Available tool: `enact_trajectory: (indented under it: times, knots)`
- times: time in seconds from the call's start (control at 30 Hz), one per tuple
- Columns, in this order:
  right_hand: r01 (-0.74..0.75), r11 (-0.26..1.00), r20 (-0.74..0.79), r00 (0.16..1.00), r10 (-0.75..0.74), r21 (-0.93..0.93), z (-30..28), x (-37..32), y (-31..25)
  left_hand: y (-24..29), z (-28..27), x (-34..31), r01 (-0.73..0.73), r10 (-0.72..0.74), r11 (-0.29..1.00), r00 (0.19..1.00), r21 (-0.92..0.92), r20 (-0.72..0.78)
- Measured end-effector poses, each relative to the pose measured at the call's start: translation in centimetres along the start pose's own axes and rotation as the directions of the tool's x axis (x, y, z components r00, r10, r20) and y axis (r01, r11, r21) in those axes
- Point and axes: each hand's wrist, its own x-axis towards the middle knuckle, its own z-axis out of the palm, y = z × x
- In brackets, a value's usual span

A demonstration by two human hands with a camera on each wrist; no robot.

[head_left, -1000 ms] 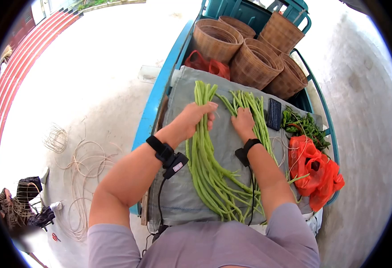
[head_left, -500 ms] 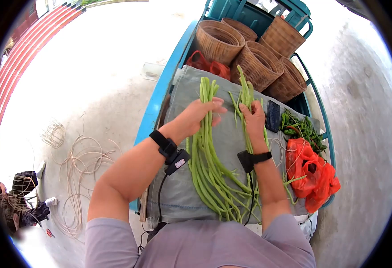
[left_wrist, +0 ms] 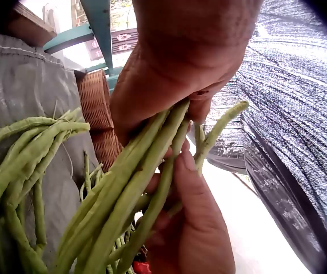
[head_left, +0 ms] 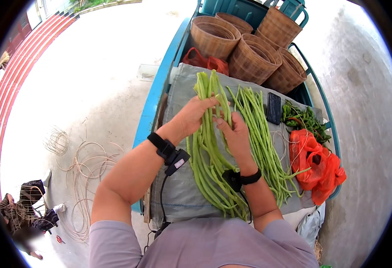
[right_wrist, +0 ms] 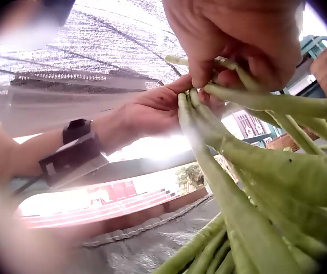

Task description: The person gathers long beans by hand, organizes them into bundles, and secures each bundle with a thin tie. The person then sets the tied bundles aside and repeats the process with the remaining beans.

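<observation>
My left hand point(head_left: 191, 118) grips a bundle of long green beans point(head_left: 203, 161) near its upper ends, and the tails trail down over the grey cloth. Close beside it, my right hand point(head_left: 238, 137) pinches several bean stems against the bundle. In the left wrist view the right thumb point(left_wrist: 195, 188) presses along the stems just below the left fingers. Both hands meet at the bean ends in the right wrist view, where the left palm point(right_wrist: 146, 117) faces up. A second pile of long beans point(head_left: 262, 138) lies on the cloth to the right.
The grey cloth point(head_left: 178, 102) covers the blue cart bed point(head_left: 158, 96). Woven baskets point(head_left: 214, 38) stand at its far end. A phone point(head_left: 273, 108), green peppers point(head_left: 296, 117) and a red plastic bag point(head_left: 310, 156) lie along the right side. Another person point(head_left: 26, 205) is at lower left.
My right hand lifted beans from the right pile and brought them leftward to the bundle in my left hand. The left hand kept hold of its bundle near the same spot.
</observation>
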Motion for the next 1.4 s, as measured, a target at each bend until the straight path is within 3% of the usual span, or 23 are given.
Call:
enact_trajectory:
  times: [0.1,0.23,0.43,0.53,0.63,0.73,0.83,0.93,1.23,1.33,1.4]
  knots:
    - [-0.041,0.999,-0.046,0.998,0.041,0.006,0.1,-0.9,-0.9,0.2,0.2,0.0,0.029,-0.026,0.998,0.998,0.051,-0.052]
    - [-0.037,0.998,-0.188,0.981,0.047,0.056,-0.1,-1.1,0.0,0.4,0.6,-0.4,0.005,-0.005,1.000,1.000,-0.009,0.002]
    - [-0.036,0.999,-0.146,0.989,0.033,-0.019,-0.4,-0.7,-1.4,0.1,0.0,-0.1,0.031,-0.032,1.000,0.998,0.002,0.055]
    - [-0.004,1.000,-0.177,0.984,0.002,-0.008,0.6,-0.4,-3.5,-0.2,-0.2,0.0,0.009,-0.012,0.998,0.998,0.058,0.058]
    - [0.061,0.998,-0.113,0.991,-0.065,-0.035,-0.3,0.5,-2.7,0.1,0.1,-0.3,0.010,-0.019,0.995,0.997,0.104,0.080]
    - [0.018,1.000,-0.101,0.995,-0.017,0.015,-0.2,1.2,-2.8,0.2,0.6,-0.6,0.004,-0.010,0.994,0.998,0.106,0.060]
    - [-0.030,0.947,-0.093,0.994,0.063,0.321,0.9,1.5,-4.6,0.0,0.6,-0.4,0.007,-0.012,0.996,0.999,0.089,0.050]
    - [-0.101,0.972,-0.122,0.984,0.129,0.214,0.7,2.1,-4.2,0.1,0.6,-0.4,0.016,-0.022,0.995,0.997,0.097,0.068]
    - [-0.083,0.981,-0.081,0.992,0.099,0.175,0.5,2.3,-2.5,0.0,0.5,-0.5,0.014,-0.019,0.987,0.999,0.158,0.029]
    - [0.031,0.971,-0.236,0.971,0.027,0.237,1.4,1.6,-3.6,0.0,0.8,-0.4,0.009,-0.007,0.992,1.000,0.123,-0.017]
    - [0.084,0.984,-0.195,0.979,-0.052,0.160,0.5,0.5,-3.5,0.0,0.7,-0.3,0.000,0.003,0.990,1.000,0.139,-0.018]
